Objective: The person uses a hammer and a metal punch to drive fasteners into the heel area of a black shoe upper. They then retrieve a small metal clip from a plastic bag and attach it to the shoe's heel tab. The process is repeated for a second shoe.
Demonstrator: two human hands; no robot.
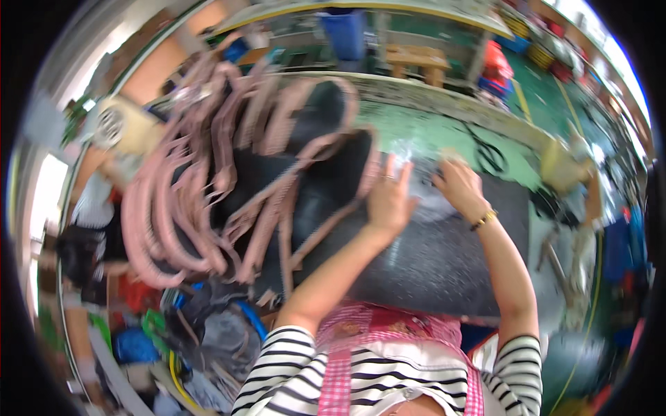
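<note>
My left hand (390,202) is stretched over a dark work mat (430,270), its fingers apart and a ring on one of them. Just right of it, my right hand (460,186) is curled inward with its fingertips blurred; what it grips, if anything, cannot be made out. Between the two hands lies a shiny, see-through sheet that looks like thin plastic (429,201). Close to the left hand's outer side is a pile of pink-edged black pieces with pink strips (267,201), heaped on the table's left half.
A black cord loop (491,154) rests on the green tabletop (395,125) beyond my right hand. Farther right are a dark bundle (555,206) and a yellowish bag (560,166). A wooden stool (418,59) and a blue bin (343,33) stand past the far edge. Mixed items crowd the lower left.
</note>
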